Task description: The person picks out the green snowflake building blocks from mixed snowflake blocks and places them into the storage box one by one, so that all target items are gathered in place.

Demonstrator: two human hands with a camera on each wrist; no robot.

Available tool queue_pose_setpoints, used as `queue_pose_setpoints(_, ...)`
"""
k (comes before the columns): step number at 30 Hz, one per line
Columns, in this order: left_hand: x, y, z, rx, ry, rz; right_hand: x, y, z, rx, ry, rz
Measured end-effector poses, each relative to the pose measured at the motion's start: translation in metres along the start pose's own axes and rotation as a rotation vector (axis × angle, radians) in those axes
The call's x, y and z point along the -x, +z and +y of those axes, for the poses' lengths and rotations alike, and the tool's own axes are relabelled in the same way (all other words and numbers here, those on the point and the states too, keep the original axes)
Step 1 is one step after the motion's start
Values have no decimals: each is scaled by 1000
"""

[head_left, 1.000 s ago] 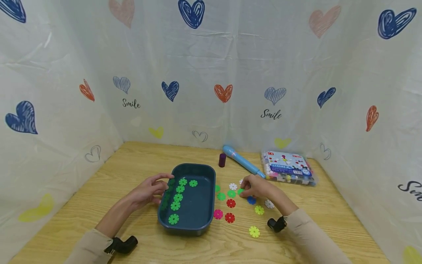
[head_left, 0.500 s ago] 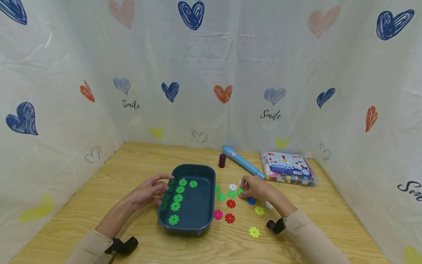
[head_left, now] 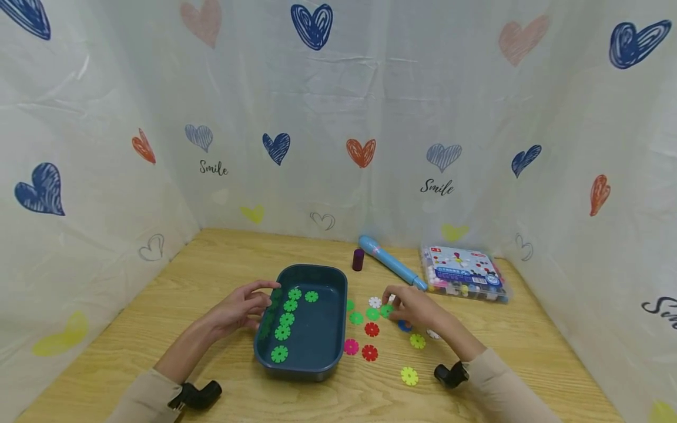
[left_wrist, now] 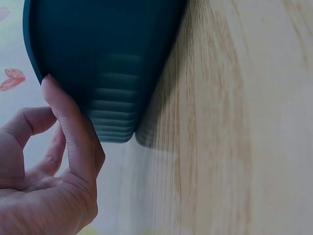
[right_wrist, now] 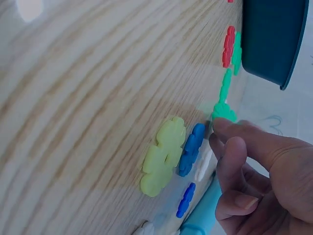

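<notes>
Green plastic snowflake disc [head_left: 386, 311] is now pinched by the right hand [head_left: 415, 308], fingers having closed since earlier. The dark teal plastic tray [head_left: 317, 369] is touched by the left hand [head_left: 240, 306], loosely open.

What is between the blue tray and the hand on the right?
In the head view, green flower pieces lie on the table between the tray and the right hand.

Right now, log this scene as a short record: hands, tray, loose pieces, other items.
left hand: fingers rest against the tray's left outer wall
right hand: fingertips pinch a green piece on the table
tray: dark teal, on the table, holds only green pieces
loose pieces: green, red, pink, yellow, white and blue, right of the tray
other items: blue pen, purple cap, clear box at the back right
</notes>
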State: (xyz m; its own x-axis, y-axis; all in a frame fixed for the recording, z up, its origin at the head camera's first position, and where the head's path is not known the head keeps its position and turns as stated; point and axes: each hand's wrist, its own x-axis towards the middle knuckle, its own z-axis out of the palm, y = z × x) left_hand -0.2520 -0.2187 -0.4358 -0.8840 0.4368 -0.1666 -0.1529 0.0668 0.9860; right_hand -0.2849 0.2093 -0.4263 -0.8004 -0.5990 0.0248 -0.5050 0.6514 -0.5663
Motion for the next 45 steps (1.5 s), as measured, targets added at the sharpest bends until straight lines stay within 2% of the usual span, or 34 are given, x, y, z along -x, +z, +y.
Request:
queue_pose_setpoints(4,-1,0,1,-1,0,-1,3,-6,1,-22,-53,-9)
queue_pose_setpoints(12,-1,0,4,0,-1,-8,2,-16,5,-29,-54,-32)
queue_pose_setpoints(20,0,-1,4,0,1,-11,-3,-23,0,47,-29,22)
queue_pose_setpoints(32,3,0,4,9,0,-11,-15,-32,-24,33,-26,74)
queue_pose_setpoints(35,2,0,4,10,2,-13,-20,-35,-30,41,-49,83)
queue_pose_setpoints(45,1,1,2,3,-1,-14,-38,-40,-51,166,-177,82)
